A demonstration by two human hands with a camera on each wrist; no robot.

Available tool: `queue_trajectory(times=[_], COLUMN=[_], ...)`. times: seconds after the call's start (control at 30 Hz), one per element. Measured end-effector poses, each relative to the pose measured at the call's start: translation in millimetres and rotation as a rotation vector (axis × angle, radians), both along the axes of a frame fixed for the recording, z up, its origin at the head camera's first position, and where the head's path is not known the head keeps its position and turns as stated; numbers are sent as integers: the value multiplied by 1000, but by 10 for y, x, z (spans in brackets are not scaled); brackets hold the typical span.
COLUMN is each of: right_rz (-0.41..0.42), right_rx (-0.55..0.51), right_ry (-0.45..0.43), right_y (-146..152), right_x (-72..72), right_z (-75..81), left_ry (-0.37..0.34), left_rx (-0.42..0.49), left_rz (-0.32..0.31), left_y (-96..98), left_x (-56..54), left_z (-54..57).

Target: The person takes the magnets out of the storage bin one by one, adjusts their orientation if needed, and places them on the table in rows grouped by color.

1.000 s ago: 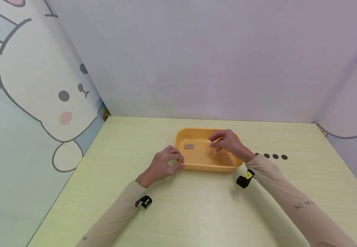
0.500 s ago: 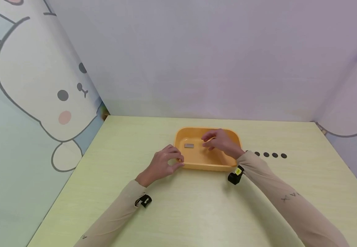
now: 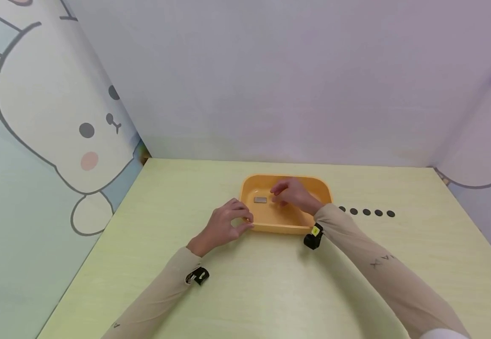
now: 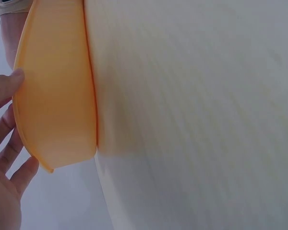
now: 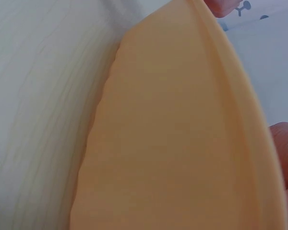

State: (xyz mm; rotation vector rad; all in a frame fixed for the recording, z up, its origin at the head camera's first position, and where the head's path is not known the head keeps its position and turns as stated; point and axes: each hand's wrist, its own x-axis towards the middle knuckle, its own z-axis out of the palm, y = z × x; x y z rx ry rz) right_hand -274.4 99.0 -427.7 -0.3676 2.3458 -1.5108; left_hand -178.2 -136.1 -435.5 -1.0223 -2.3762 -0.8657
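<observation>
An orange plastic tray [image 3: 277, 228] with raised sides stands on the table. At its near left corner my left hand [image 3: 224, 226] holds the rim, thumb and fingers on it; the left wrist view shows the thumb [image 4: 12, 81] at the rim. My right hand [image 3: 294, 194] is over the inside of the tray, fingers loosely bent, with nothing visible in them. Just left of those fingertips lies a small flat grey rectangular piece [image 3: 260, 200] on the tray's floor. In the right wrist view the tray's wall [image 5: 168, 124] hides most of that hand.
To the right of the tray, several small black discs [image 3: 366, 212] lie in a row on the pale wooden table [image 3: 262, 282]. A plain wall [image 3: 288, 94] rises behind the table's back edge, and a wall with a cartoon animal print stands at the left.
My right hand has moved left inside the tray, closer to the grey piece, and its arm uncovers more of the black discs. The left hand keeps its place at the rim.
</observation>
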Motion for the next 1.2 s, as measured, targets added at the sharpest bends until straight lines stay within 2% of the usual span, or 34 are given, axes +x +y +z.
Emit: queue_trajectory(times=[0.17, 0.5, 0.67, 0.8, 0.9, 1.2], right_rz=[-12, -16, -5, 43, 73, 110], right_rx=[11, 155, 208, 284, 335, 407], right_ry=[-1, 71, 159, 267, 308, 258], right_y=[-69, -255, -358, -400, -422, -458], right_x=[-45, -60, -49, -53, -56, -49], right_z=[-32, -57, -36, -31, -29, 1], left_ry=[-6, -54, -49, -39, -37, -52], left_rx=[1, -27, -22, -15, -14, -27], left_rz=[2, 12, 6, 1, -1, 8], left_y=[-3, -6, -11, -12, -11, -19], left_x=[-10, -23, -18, -12, -9, -4], left_z=[2, 18, 27, 32, 34, 23])
